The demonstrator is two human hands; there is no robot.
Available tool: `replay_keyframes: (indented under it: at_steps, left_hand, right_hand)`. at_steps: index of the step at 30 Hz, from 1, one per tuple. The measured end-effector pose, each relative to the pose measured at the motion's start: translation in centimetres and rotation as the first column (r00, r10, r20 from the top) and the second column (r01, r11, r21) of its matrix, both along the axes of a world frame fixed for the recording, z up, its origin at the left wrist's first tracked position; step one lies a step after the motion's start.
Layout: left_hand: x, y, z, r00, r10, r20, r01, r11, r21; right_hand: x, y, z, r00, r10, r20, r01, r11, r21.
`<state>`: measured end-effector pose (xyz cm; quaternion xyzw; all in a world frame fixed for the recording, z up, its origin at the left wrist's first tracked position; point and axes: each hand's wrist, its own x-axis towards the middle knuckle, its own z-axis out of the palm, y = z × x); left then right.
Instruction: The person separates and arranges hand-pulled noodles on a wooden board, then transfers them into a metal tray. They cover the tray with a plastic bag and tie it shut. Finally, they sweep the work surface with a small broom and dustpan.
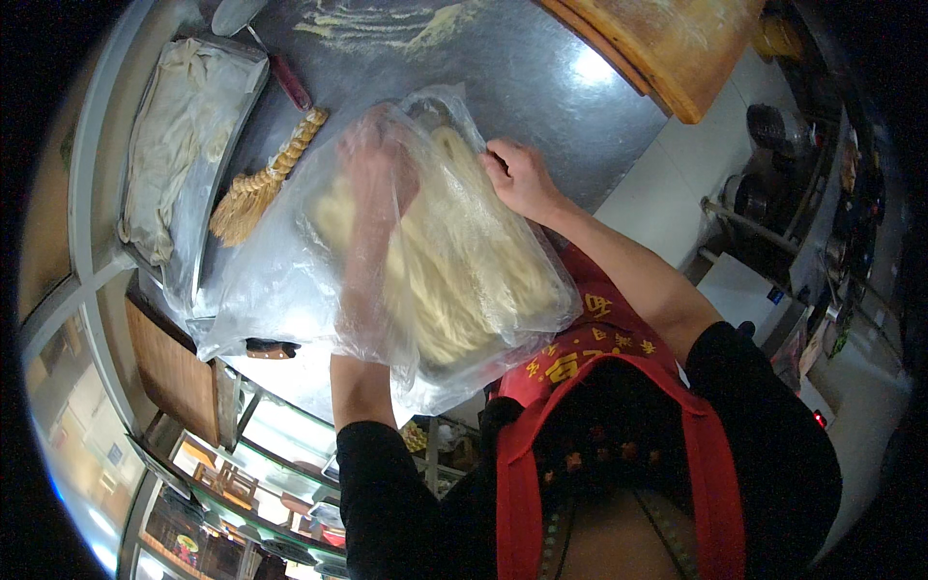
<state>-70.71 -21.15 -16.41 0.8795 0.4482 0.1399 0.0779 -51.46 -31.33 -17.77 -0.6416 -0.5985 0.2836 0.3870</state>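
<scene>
Long strips of pale dough [442, 283] lie side by side in what looks like a shallow tray, wrapped in a clear plastic bag [275, 275]. My left hand [380, 156] is seen blurred through the plastic, with the forearm under the film too. It is over the far left part of the dough, and its fingers are too hazy to read. At the right edge of the bag, the curled fingers of my right hand [523, 177] pinch the plastic. The tray's rim is mostly hidden by film and dough.
Left of the bag lie a straw brush [268, 177], a ladle with a red handle [290, 83] and a metal tray [232, 138] bearing a pale cloth [170, 138]. A wooden board [652, 43] covers the far right corner of the metal table [507, 80], where flour streaks [384, 25] show.
</scene>
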Motion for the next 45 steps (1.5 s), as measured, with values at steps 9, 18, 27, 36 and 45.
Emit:
replay_keyframes:
  at_steps: [9, 18, 27, 36, 45]
  left_hand:
    - [2.4, -1.3, 1.3, 0.997, 0.073, 0.009, -0.073, 0.997, -0.04]
    - [3.8, -1.3, 0.6, 0.983, 0.129, -0.132, -0.131, 0.991, -0.003]
    - [3.8, 0.2, -1.1, 0.969, 0.24, 0.062, -0.232, 0.967, -0.107]
    - [2.4, -0.3, -3.1, 0.789, 0.248, 0.562, -0.043, 0.935, -0.352]
    - [-2.6, -5.0, -1.1, 0.907, 0.137, 0.398, -0.1, 0.989, -0.112]
  right_hand:
    - [-0.1, 0.1, -0.1, 1.0, -0.013, -0.016, 0.013, 0.999, -0.035]
    - [-0.1, 0.1, 0.4, 1.0, -0.01, 0.003, 0.01, 1.0, -0.022]
    - [0.0, 0.0, -0.1, 1.0, -0.007, -0.014, 0.007, 1.0, -0.011]
    - [0.0, -0.2, 0.2, 0.993, -0.023, -0.111, 0.007, 0.989, -0.147]
    - [0.7, -2.4, 4.3, 0.993, 0.0, 0.119, 0.012, 0.995, -0.096]
